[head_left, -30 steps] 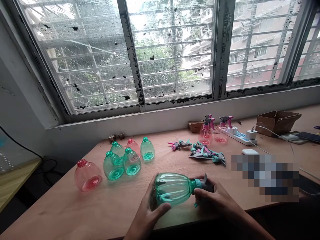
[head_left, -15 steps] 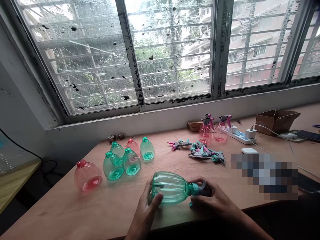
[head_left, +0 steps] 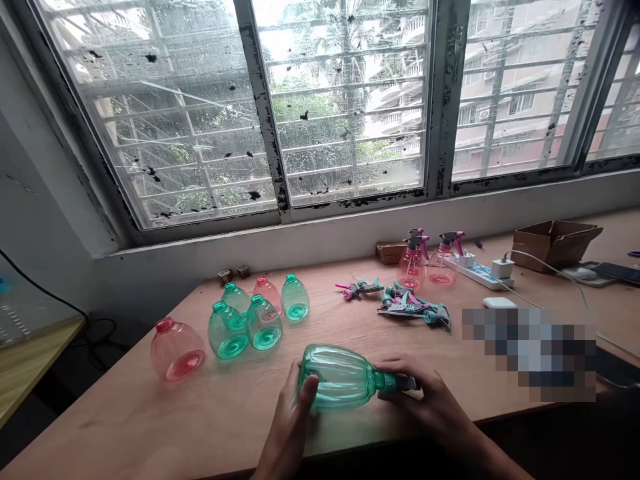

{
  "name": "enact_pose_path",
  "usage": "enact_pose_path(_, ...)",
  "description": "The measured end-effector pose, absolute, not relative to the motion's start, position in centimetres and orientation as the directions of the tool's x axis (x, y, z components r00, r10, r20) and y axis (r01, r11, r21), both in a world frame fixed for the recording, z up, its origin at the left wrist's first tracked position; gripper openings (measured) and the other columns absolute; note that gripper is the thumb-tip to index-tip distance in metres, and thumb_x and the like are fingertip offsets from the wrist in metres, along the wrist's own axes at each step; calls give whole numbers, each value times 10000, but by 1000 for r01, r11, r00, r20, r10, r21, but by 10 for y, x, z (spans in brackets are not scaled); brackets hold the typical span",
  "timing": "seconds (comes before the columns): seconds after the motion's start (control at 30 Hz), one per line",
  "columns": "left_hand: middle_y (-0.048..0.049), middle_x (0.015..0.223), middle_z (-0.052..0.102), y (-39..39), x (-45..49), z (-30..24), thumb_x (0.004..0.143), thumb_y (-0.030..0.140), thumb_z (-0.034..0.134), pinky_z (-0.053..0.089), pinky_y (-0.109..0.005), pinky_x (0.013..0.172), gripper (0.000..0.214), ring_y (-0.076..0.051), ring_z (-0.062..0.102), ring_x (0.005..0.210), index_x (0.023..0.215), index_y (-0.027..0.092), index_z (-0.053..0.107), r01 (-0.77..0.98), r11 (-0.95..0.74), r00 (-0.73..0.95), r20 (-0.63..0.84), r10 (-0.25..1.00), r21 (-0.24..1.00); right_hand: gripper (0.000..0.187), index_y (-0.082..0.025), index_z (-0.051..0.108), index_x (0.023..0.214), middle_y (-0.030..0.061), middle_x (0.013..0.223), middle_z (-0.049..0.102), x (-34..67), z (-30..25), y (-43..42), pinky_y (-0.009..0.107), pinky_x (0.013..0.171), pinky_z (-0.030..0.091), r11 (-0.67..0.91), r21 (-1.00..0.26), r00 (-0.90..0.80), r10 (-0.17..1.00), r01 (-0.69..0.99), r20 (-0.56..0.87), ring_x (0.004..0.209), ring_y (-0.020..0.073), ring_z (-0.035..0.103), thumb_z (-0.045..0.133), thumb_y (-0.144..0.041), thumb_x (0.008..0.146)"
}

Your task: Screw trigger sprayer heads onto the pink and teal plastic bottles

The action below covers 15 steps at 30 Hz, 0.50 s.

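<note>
Head view: a barred window (head_left: 345, 100) spans the top of the frame, and a wooden bench (head_left: 150, 427) fills most of the lower half. At lower center, the left hand (head_left: 293, 413) and the right hand (head_left: 430, 393) support a green bottle (head_left: 340, 377) on its side, base toward the left, neck toward the right. Left-hand fingers are wrapped around the base end, with the thumb on the near side. Right-hand fingers pinch the dark spray head (head_left: 399, 383) at the bottle neck (thread engagement cannot be determined).

An open cardboard box (head_left: 553, 247) stands at the right, near the window wall. Left of center, four upright green bottles (head_left: 229, 333) form a group; one pink bottle (head_left: 265, 290) stands among them, and a second pink bottle (head_left: 177, 350) stands apart at their left. Two pink spray bottles (head_left: 443, 272), fitted with gray-and-pink heads, stand right of center, beside a white power strip (head_left: 483, 275). Loose spray heads (head_left: 417, 310) lie in a heap in front of these. Smallest, a white case (head_left: 500, 303) rests below the power strip in the frame.
</note>
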State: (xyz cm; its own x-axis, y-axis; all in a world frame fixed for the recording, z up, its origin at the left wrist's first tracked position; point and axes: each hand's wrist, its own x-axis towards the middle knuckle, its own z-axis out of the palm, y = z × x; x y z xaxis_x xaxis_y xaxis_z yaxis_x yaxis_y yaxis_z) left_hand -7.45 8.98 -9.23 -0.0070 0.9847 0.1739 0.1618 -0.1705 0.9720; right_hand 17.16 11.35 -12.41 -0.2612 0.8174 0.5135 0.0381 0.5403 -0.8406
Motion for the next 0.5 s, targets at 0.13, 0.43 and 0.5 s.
enact_pose_path(0.13, -111, 1106, 718, 91, -76, -94, 819, 685, 590, 498, -373, 942, 712, -324, 637, 1083, 1318, 177, 567, 137, -183, 11, 183, 983, 973, 298, -266, 728, 1100, 39, 1072, 740, 173, -122, 116, 332, 894, 518, 428, -904, -256, 874, 0, 413, 1022, 256, 672, 790, -306, 811)
enact_pose_path(0.43, -140, 1471, 511, 88, -79, -101, 860, 650, 564, 199, -482, 1212, 751, -356, 354, 1428, 1448, 197, 448, 112, -230, 16, 230, 973, 967, 381, -201, 679, 1118, 61, 1014, 706, 173, -113, 111, 338, 771, 553, 280, -959, -289, 921, 29, 260, 910, 253, 670, 756, -419, 815)
enact_pose_path(0.5, -146, 1479, 507, 87, -79, -101, 862, 648, 564, 195, -497, 1212, 763, -364, 346, 1435, 1462, 196, 429, 99, -230, 24, 229, 973, 968, 399, -194, 656, 1116, 68, 1011, 690, 173, -114, 111, 326, 712, 562, 264, -965, -284, 925, 3, 252, 866, 245, 680, 755, -432, 811)
